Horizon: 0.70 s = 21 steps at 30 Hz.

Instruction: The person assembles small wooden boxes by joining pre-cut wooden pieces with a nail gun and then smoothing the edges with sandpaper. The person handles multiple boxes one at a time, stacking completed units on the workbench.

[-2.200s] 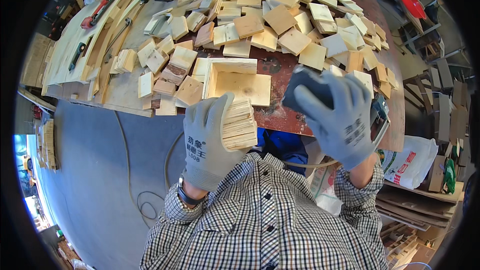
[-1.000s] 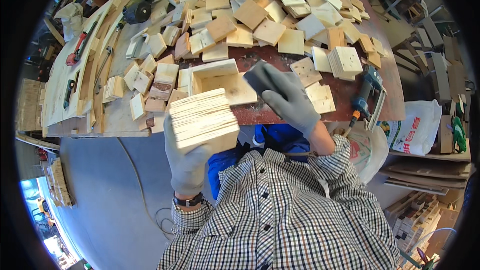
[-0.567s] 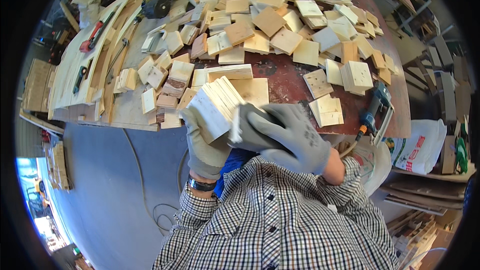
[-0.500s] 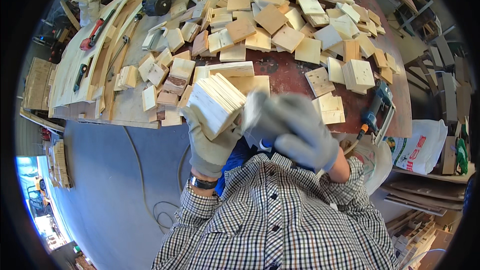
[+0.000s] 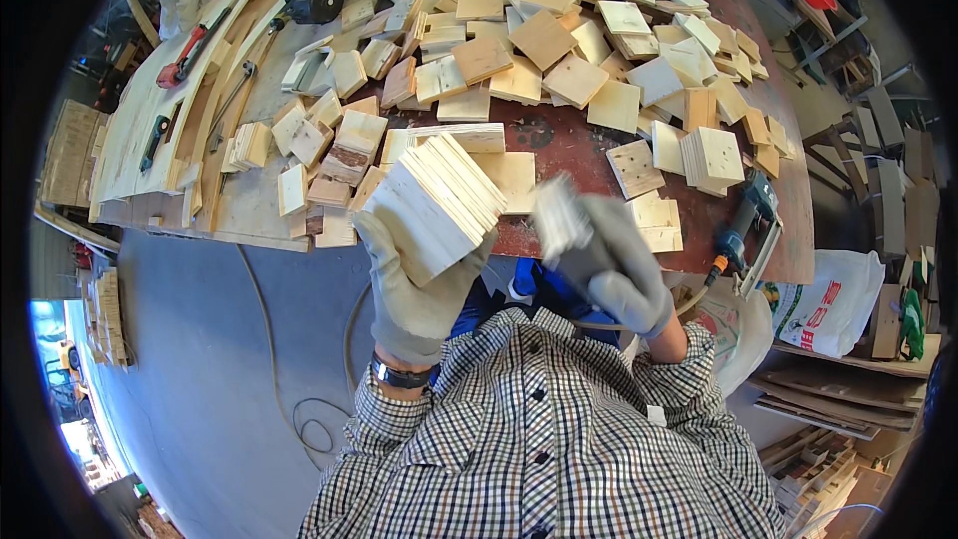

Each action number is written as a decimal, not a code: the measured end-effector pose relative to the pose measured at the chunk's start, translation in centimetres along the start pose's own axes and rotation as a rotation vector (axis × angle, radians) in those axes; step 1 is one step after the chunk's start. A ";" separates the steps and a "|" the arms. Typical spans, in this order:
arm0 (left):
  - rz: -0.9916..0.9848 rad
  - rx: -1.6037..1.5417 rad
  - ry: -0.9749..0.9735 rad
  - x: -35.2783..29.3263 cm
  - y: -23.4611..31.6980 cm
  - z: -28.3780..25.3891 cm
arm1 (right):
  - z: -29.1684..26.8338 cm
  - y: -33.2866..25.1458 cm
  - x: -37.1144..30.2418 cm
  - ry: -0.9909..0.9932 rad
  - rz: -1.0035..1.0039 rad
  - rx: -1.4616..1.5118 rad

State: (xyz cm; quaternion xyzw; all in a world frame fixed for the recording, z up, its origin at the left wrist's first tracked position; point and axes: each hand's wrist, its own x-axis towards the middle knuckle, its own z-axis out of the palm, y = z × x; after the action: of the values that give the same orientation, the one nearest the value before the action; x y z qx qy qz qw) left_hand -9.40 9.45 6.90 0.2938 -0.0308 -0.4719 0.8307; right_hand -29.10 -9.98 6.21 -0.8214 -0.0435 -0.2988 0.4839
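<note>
Your left hand (image 5: 401, 304) grips the wooden stack (image 5: 437, 208): square it tightly, then stroke evenly with the dark block (image 5: 579, 248) (blurred) your right hand (image 5: 642, 279) grips.

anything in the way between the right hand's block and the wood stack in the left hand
Nothing visible. The left hand holds the stack of square wooden pieces; the right hand grips a dark block, blurred, to the stack's right, with a gap between them. The dark red tabletop shows behind that gap.
</note>
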 end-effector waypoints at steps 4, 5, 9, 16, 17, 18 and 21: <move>-0.012 0.050 0.018 0.4 -0.5 0.0 | 0.2 -2.2 3.8 0.042 -0.016 -0.211; -0.039 0.036 0.030 0.2 -0.8 0.9 | 0.5 -2.6 5.0 -0.019 -0.054 -0.281; -0.044 0.008 -0.057 0.3 -1.7 1.7 | 1.3 0.1 8.8 0.061 -0.075 -0.371; -0.137 -0.141 -0.070 -0.1 -2.1 -0.3 | 0.9 3.2 10.5 0.165 -0.047 -0.131; -0.146 -0.138 -0.075 -0.1 -1.9 -0.9 | 1.1 1.9 10.6 0.075 -0.174 -0.222; -0.148 -0.132 -0.087 0.0 -1.7 -1.5 | 1.2 0.6 10.6 -0.115 -0.215 -0.375; -0.102 -0.274 -0.160 0.4 -1.0 -2.9 | 2.6 -1.6 8.6 -0.193 -0.198 -0.346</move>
State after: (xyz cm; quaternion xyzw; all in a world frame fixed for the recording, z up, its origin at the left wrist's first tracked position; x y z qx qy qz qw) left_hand -9.03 10.04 3.90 0.1406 -0.0173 -0.5354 0.8327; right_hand -21.47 -8.91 11.12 -0.9088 -0.1183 -0.2679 0.2973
